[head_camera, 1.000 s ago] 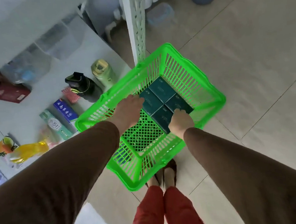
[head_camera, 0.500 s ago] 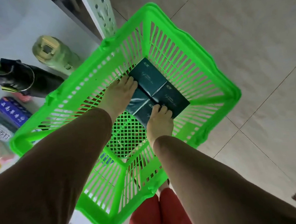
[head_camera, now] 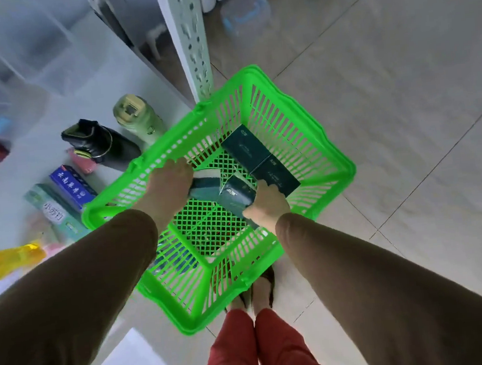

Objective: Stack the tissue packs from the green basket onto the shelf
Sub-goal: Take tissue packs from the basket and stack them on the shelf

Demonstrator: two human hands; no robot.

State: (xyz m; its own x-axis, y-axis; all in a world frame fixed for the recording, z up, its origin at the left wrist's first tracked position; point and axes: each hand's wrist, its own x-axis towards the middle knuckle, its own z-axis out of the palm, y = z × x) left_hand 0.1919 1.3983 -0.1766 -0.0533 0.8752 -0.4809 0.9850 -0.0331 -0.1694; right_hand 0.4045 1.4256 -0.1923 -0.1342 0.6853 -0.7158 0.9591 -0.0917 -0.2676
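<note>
A bright green basket (head_camera: 310,122) stands on the tiled floor beside the shelf. Two dark teal tissue packs (head_camera: 245,148) still lie flat on its mesh bottom at the far side. My left hand (head_camera: 169,184) grips one teal pack (head_camera: 205,187), raised and tilted inside the basket. My right hand (head_camera: 268,204) holds another teal pack (head_camera: 235,196), also lifted off the bottom. The two held packs almost touch each other.
The white shelf board (head_camera: 59,111) lies left of the basket, carrying a black bottle (head_camera: 97,144), a pale green bottle (head_camera: 138,118), a blue box (head_camera: 72,184), a green box (head_camera: 57,211) and a yellow item (head_camera: 9,260). A perforated shelf post (head_camera: 190,37) rises behind the basket. My feet (head_camera: 256,295) stand at its near edge.
Both hands went from resting on the flat packs to gripping one each and lifting them off the basket bottom. The camera has pulled back and up.
</note>
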